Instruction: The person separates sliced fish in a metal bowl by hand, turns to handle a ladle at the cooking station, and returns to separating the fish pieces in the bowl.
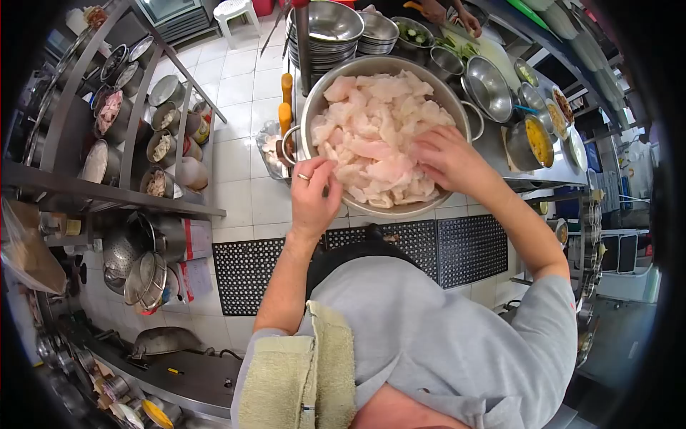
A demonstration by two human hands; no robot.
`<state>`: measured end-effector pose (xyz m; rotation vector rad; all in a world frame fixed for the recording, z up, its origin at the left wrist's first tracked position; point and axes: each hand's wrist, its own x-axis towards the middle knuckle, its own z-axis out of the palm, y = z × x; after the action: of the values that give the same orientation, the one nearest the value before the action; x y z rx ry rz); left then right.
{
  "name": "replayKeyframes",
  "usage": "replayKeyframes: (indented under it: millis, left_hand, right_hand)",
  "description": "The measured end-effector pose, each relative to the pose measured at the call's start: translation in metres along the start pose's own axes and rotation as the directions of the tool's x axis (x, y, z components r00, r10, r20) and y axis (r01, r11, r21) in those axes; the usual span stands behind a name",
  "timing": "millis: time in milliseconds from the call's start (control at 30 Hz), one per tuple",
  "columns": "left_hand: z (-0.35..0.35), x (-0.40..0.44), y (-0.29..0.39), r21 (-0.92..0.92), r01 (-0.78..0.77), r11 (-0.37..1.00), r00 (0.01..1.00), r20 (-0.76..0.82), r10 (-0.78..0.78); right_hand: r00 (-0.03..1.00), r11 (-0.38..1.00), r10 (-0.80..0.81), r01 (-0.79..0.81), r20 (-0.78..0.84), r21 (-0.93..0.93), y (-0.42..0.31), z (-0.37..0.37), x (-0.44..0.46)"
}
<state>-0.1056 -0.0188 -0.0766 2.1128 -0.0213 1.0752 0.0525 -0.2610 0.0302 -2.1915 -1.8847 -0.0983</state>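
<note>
A wide metal pot (311,114) with two loop handles stands in front of me, heaped with pale pink raw slices (382,118). They look like chicken or fish; I cannot tell which. My left hand (314,196), a ring on one finger, is closed at the pot's near left rim, its fingers curled over the edge. On the right side of the heap lies my right hand (450,161), fingers extended over the slices. Its fingertips are partly hidden among the pieces, and no slice is lifted clear of the pile.
Stacked metal bowls (329,28) stand behind the pot. Another person's hands (468,25) work over a cutting board with greens. A pot of yellow food (537,141) is to the right. Shelves (132,136) with food containers line the left, and black rubber mats (264,268) cover the floor.
</note>
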Motion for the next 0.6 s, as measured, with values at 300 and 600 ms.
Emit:
replayKeyframes:
  millis: [300,600]
  left_hand:
    - [-0.003,0.062,-0.026,0.325,-0.065,0.943,0.969,0.245,-0.018]
    - [0.005,0.071,-0.005,0.162,-0.084,0.983,0.902,0.432,0.006]
  right_hand:
    - [0.996,0.991,-0.008,0.019,0.085,-0.131,-0.028,0.02,0.039]
    - [0.856,0.883,0.46,-0.41,-0.237,0.23,0.026,0.005,0.007]
